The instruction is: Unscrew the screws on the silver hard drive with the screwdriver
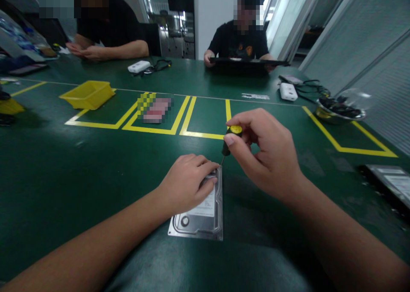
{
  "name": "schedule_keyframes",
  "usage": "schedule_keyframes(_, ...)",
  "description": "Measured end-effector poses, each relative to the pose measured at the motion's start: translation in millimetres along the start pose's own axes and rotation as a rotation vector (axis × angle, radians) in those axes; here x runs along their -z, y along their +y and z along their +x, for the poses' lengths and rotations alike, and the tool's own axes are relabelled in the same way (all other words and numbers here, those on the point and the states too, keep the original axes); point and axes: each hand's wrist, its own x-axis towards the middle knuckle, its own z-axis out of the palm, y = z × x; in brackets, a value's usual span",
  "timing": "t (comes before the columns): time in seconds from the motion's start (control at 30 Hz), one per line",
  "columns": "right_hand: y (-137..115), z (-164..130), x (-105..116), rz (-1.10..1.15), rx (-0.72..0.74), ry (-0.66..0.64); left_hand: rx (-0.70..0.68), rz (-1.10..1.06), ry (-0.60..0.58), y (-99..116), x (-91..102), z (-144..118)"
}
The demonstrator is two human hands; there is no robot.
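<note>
Right hand (269, 155) grasps one screwdriver (226, 147); left hand (185, 182), unclenched, rests atop one hard drive (205, 222); second drive (392, 183) right of both.

No text is legible, drive label (206, 206) included.

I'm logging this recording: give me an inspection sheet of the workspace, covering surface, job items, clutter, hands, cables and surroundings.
Surface: green table with yellow tape outlines.
Job items: hard drive, label up; tilted screwdriver, tip at the drive's far right corner, exact contact too small to tell.
Clutter: yellow bin; metal bowl of dark items; labelled device cut off at the right edge.
Hands: left hand rests on the drive; right hand grips the screwdriver's handle.
Cables: dark cables beside a white box; more beside another white box, far right.
Surroundings: one person and another across the table, the latter holding a dark panel.
</note>
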Motion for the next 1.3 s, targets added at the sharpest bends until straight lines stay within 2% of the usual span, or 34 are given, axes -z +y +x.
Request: schedule_keyframes(1.3,-8.0,-3.1,-5.4,0.070,0.058,-0.045,0.004,-0.013,0.024,-1.7,-3.6,-1.0)
